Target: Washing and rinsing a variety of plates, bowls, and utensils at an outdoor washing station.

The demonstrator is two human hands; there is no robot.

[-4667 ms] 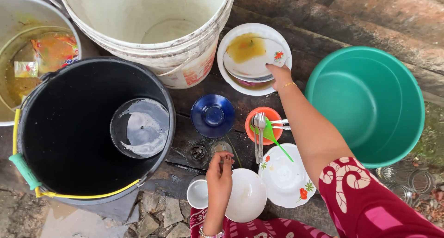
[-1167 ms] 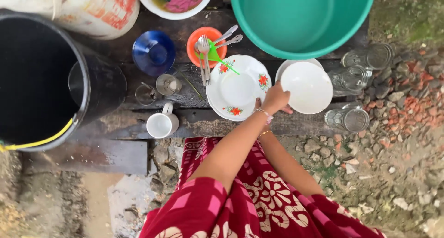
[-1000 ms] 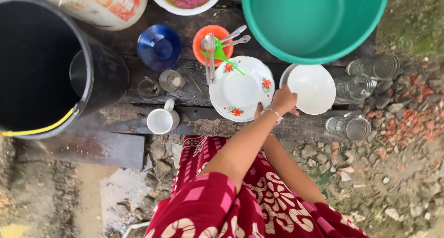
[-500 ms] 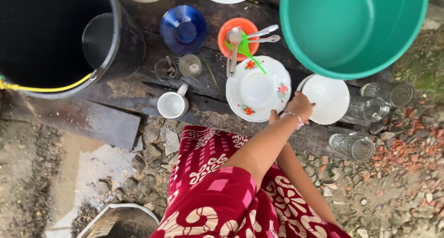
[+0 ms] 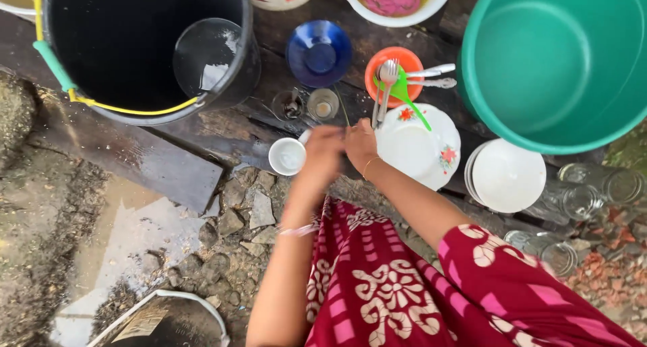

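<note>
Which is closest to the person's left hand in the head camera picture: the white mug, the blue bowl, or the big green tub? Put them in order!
From the left hand, nearest first:
1. White mug: right beside the hand, on the wet wooden plank.
2. Blue bowl: farther up the picture, next to the black bucket.
3. Big green tub: farthest, off at the upper right corner.

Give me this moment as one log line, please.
left hand: blurred, beside white mug | right hand: at flowered plate edge | grip: unclear | nearby: black bucket, white bowls
</note>
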